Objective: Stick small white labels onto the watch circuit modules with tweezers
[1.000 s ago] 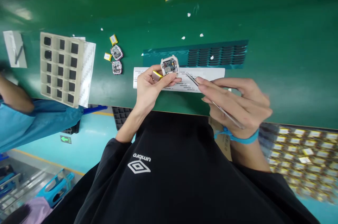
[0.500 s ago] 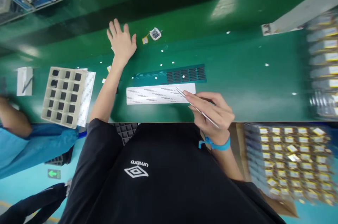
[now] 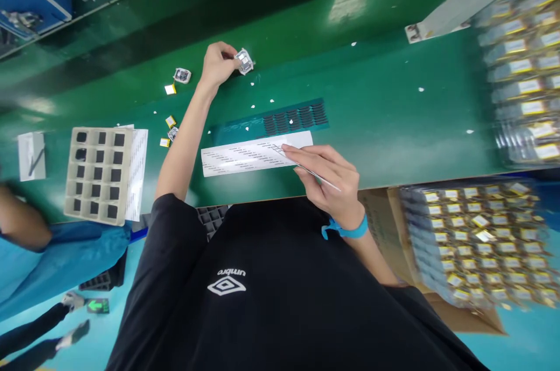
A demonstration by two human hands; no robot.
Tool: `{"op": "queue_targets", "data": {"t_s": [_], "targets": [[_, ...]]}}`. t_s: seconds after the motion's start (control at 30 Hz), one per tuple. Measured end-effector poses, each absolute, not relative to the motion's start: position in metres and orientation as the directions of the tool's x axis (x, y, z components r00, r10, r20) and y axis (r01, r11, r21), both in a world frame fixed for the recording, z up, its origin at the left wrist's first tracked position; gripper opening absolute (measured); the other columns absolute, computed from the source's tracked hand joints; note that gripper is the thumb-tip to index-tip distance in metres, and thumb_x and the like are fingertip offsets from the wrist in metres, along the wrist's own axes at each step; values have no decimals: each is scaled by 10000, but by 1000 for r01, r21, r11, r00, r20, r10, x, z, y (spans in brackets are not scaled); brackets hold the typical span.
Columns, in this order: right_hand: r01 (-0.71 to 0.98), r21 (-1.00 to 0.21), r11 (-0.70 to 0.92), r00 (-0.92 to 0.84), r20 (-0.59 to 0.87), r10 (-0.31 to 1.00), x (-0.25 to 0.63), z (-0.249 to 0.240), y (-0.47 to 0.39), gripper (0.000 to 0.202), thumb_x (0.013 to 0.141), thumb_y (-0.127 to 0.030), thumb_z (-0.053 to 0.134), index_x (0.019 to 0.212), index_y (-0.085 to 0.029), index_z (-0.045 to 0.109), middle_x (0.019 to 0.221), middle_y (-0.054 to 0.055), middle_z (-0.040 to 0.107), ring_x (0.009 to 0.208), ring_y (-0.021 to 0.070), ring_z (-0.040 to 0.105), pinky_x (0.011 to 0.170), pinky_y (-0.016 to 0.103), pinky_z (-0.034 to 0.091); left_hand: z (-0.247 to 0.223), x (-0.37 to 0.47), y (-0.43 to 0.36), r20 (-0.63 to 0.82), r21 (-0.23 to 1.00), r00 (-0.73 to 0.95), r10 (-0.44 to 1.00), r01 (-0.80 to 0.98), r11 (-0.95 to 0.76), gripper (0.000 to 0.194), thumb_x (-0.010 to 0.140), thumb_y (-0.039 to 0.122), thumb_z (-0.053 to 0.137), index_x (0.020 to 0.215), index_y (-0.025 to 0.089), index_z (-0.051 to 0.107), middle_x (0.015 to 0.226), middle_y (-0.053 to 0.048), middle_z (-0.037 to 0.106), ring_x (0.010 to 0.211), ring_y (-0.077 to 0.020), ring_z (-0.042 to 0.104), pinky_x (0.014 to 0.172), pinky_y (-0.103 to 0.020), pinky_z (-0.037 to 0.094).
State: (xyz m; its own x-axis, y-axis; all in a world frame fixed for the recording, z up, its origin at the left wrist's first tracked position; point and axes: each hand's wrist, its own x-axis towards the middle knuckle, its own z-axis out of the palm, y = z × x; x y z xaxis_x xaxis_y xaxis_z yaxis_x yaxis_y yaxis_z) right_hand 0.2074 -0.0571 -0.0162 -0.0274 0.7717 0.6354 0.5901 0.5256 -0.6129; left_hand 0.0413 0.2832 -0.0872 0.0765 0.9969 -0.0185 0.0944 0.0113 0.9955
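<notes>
My left hand (image 3: 219, 65) is closed at the far side of the bench, its thumb and fingers on the edge of a small white-framed electronic module (image 3: 245, 62). In my right hand (image 3: 335, 175) I hold thin metal tweezers (image 3: 322, 179), slanting toward the far left. Their tips are over a white printed strip (image 3: 236, 156) lying along the near edge. Just beyond the strip is a teal sheet (image 3: 258, 126) with rows of thin black pieces (image 3: 297, 118). Left of my left hand lies another module (image 3: 182, 75) beside a yellow-edged battery (image 3: 170, 89).
A beige compartment tray (image 3: 100, 175) with dark squares rests on printed sheets (image 3: 139, 170) at left, near a co-worker's arm (image 3: 21, 216). Clear trays of batteries stand at far right (image 3: 529, 79) and below the bench (image 3: 476, 237). White bits dot the green bench (image 3: 385, 126).
My left hand has gone from lying flat and spread to gripping the module, moving right. A module and battery near it now show. My right hand still holds the tweezers over the strip.
</notes>
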Motion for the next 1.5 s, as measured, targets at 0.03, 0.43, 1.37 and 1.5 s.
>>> {"op": "queue_targets", "data": {"t_s": [0.03, 0.43, 1.37, 1.5], "targets": [[569, -631, 528, -28, 627, 779, 205, -17, -56, 487, 998, -63, 616, 1435, -272, 661, 1245, 72, 792, 1049, 246, 776, 863, 423, 678, -85, 43, 276, -30, 990, 122, 992, 142, 12, 229, 605, 120, 774, 611, 214, 565, 584, 42, 564, 654, -178, 583, 738, -359, 543], [650, -677, 345, 138, 551, 823, 197, -13, -29, 307, 1070, -243, 596, 1372, -244, 654, 805, -8, 722, 575, 143, 629, 585, 277, 554, -1, 25, 52, -285, 922, 477, 832, -103, 374, 427, 740, 468, 923, 1059, 240, 752, 933, -18, 765, 644, -135, 707, 624, -264, 577], [814, -308, 493, -211, 634, 744, 215, -11, -43, 237, 1017, -145, 650, 1108, -295, 808, 904, -28, 825, 660, 131, 744, 493, 272, 478, 24, 32, -17, -164, 977, 246, 955, 174, 123, 306, 920, 159, 681, 1184, 269, 792, 712, 29, 684, 567, -123, 589, 632, -256, 516], [650, -477, 592, -241, 609, 756, 223, -2, -40, 286, 952, -141, 774, 1201, -281, 774, 973, -20, 833, 750, 143, 785, 538, 235, 532, 29, 34, -18, -159, 979, 212, 964, 161, 125, 268, 898, 108, 654, 1080, 236, 802, 660, 36, 653, 515, -105, 534, 553, -248, 449]]}}
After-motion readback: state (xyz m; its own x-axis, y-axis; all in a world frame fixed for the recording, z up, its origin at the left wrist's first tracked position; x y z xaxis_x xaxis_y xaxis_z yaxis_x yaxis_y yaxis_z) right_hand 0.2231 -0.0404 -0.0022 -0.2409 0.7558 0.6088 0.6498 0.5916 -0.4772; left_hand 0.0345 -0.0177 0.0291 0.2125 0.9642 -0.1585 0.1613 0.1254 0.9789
